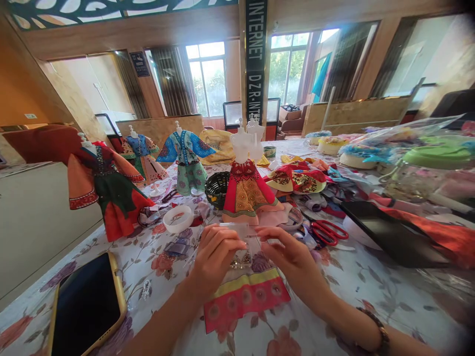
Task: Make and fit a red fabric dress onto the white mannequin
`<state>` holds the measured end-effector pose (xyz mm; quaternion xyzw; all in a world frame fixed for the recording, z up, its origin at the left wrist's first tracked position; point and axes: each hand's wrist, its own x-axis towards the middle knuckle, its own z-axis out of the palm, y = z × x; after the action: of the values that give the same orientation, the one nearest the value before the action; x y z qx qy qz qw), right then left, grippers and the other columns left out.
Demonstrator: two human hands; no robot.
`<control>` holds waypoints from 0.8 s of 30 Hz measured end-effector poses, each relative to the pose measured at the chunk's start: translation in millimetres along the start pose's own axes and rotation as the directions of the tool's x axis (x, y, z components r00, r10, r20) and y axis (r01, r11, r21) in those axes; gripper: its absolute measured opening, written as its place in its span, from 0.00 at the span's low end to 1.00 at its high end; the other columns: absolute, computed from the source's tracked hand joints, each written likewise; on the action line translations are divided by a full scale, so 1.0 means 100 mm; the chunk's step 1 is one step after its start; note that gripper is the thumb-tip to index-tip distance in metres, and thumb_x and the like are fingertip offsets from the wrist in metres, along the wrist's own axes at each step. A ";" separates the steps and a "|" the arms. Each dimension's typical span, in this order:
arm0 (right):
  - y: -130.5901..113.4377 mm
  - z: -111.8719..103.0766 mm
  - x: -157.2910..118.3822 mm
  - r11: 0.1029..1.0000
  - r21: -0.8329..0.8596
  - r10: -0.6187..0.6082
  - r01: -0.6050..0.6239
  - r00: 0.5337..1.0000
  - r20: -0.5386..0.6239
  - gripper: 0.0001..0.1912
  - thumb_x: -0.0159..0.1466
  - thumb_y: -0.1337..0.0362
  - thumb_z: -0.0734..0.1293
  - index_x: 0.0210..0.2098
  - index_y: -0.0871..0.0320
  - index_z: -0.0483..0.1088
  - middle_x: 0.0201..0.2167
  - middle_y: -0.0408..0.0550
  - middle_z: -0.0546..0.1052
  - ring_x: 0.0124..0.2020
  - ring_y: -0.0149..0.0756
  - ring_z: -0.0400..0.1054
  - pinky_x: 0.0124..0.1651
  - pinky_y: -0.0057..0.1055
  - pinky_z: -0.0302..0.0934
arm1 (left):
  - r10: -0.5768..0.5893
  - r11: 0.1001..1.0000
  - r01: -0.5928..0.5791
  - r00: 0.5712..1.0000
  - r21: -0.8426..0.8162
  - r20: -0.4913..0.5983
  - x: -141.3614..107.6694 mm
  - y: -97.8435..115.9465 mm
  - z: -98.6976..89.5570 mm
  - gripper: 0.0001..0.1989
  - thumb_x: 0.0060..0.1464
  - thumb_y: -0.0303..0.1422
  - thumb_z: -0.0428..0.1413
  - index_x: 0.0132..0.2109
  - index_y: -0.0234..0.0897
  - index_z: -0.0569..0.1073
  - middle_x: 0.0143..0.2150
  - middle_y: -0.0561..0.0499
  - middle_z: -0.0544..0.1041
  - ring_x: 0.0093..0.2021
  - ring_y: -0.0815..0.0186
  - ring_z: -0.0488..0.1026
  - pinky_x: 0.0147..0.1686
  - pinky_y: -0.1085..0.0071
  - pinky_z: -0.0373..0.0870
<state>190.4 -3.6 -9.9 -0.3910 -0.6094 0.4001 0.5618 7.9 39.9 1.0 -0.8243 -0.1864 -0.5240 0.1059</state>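
Note:
My left hand (pixel 217 252) is closed on a small clear plastic bag (pixel 243 258) with shiny beads or rhinestones in its lower part. My right hand (pixel 289 254) is at the bag's right side, its fingers bent toward the thumb; what lies between the fingertips is too small to make out. Below both hands, a pink fabric strip (pixel 243 301) with a yellow band and round motifs lies flat on the flowered tablecloth (pixel 163 316). Just beyond the hands stands a small dress form (pixel 241 146) wearing a red and gold skirt (pixel 243 198).
Dressed dolls (pixel 106 188) stand at the left and back. Nearby are a phone (pixel 89 306), a white ring-shaped dish (pixel 178 219), a black basket (pixel 218 188), red-handled scissors (pixel 330 231), a dark tablet (pixel 393 232), fabric scraps (pixel 297 178) and a green-lidded jar (pixel 426 170).

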 end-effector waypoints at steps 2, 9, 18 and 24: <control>0.00 0.01 0.01 0.998 -0.032 -0.063 0.062 0.998 -0.020 0.04 0.63 0.63 0.64 0.36 0.49 0.71 0.43 0.40 0.72 0.39 0.28 0.68 0.38 0.24 0.62 | -0.051 0.994 0.047 0.998 -0.095 -0.039 0.03 0.04 0.02 0.08 0.53 0.18 0.57 0.33 0.36 0.73 0.31 0.53 0.74 0.33 0.70 0.69 0.40 0.67 0.66; -0.01 0.00 0.02 0.985 -0.104 -0.148 0.136 0.982 -0.116 0.04 0.62 0.65 0.66 0.31 0.52 0.72 0.37 0.42 0.73 0.39 0.30 0.68 0.37 0.25 0.63 | -0.677 0.464 0.720 0.664 -0.517 0.318 0.10 0.19 0.12 0.03 0.46 0.28 0.64 0.28 0.41 0.80 0.30 0.53 0.79 0.32 0.70 0.74 0.33 0.76 0.69; 0.02 -0.03 0.03 0.993 -0.110 -0.065 0.040 0.971 -0.231 0.04 0.62 0.60 0.65 0.34 0.51 0.71 0.37 0.43 0.73 0.34 0.32 0.68 0.33 0.28 0.66 | -0.679 -0.134 0.831 0.320 -0.540 0.661 0.10 0.24 0.12 0.11 0.49 0.42 0.63 0.39 0.43 0.82 0.29 0.54 0.77 0.32 0.75 0.68 0.34 0.82 0.62; 0.03 -0.02 0.02 0.956 -0.252 -0.211 0.152 0.951 -0.224 0.02 0.63 0.65 0.65 0.34 0.52 0.71 0.35 0.41 0.74 0.36 0.31 0.68 0.36 0.28 0.65 | -0.664 -0.195 0.832 0.278 -0.519 0.695 0.10 0.28 0.10 0.14 0.47 0.43 0.63 0.41 0.44 0.81 0.33 0.53 0.79 0.35 0.72 0.70 0.37 0.80 0.63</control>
<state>192.1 -0.9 -11.6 -0.4430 -0.6101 0.2204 0.6188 31.5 20.2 6.7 -0.5043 -0.3580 -0.4140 -0.6679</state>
